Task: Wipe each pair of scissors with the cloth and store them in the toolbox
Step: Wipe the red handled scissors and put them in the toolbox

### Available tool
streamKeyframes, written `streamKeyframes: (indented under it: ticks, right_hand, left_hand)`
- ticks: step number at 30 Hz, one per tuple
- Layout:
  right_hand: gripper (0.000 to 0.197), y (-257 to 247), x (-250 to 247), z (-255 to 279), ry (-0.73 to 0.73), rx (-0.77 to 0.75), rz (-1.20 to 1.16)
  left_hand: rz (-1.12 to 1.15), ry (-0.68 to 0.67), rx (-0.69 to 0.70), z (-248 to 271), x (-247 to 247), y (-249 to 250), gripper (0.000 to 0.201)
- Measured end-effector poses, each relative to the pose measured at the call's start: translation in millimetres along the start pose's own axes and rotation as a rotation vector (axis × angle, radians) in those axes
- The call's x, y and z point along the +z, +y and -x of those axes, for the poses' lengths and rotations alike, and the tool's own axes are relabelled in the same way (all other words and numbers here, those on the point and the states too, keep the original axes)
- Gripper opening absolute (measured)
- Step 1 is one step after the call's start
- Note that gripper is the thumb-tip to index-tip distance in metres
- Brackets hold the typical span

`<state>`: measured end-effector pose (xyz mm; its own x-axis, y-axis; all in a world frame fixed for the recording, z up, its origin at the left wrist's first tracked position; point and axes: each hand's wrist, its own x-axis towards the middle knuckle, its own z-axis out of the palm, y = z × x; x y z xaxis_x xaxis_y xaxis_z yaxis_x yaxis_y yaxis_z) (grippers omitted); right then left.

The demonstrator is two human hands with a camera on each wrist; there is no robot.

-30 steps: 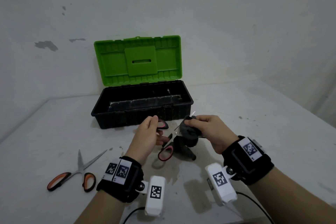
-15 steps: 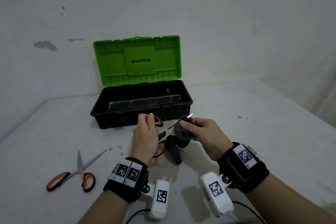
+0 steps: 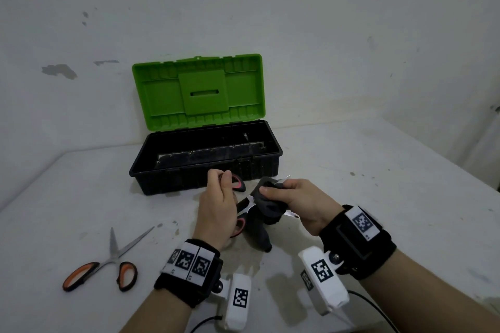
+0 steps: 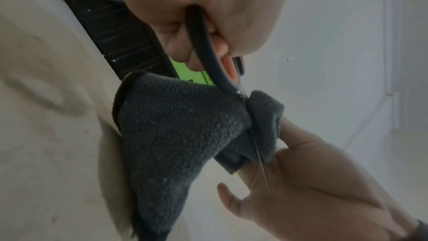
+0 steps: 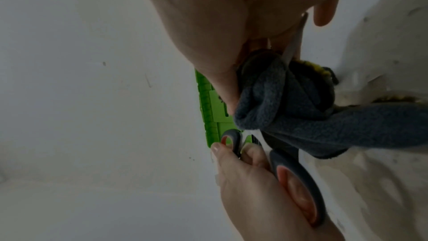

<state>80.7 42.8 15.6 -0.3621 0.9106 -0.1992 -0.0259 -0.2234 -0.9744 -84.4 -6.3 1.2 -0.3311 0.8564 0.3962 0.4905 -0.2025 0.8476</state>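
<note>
My left hand [image 3: 216,205] grips the handles of the red-and-black scissors [image 3: 238,184], blades spread. My right hand [image 3: 303,204] pinches the grey cloth [image 3: 266,208] around one blade, above the counter [image 3: 378,197] just in front of the open toolbox [image 3: 205,159]. Orange-handled scissors [image 3: 108,265] lie on the counter well to the left, untouched.
</note>
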Motion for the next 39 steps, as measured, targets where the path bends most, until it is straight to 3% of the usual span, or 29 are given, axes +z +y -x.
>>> streamKeyframes:
  ticks: [7,9,13,19,25,33,39]
  right_hand:
    - [0.024,-14,-5,3,0.036,-0.033,-0.086]
    - [0.015,-22,-12,2,0.120,-0.044,-0.078]
    - [0.016,-36,-35,1,0.277,-0.098,-0.101]
    - [0.019,-23,-21,8,0.103,-0.169,-0.053]
    - [0.024,-17,-6,7,-0.038,-0.137,0.040]
    - [0.034,-9,3,4,0.008,-0.044,0.000]
    - [0.010,-17,-4,5,0.071,-0.053,-0.019]
  left_hand:
    - [0.025,0.025,0.024,-9,-4,9,0.030]
    - [0.033,0.049,0.008,-11,-7,5,0.029]
    - [0.082,0.094,-0.090,-12,-16,-9,0.032]
    - [0.122,0.119,-0.129,-17,-14,-9,0.035]
    - [0.039,0.071,-0.018,-13,-7,10,0.029]
    - [-0.006,0.006,0.042,-10,-2,8,0.027]
    - [-0.023,0.027,0.038,-10,-7,8,0.029]
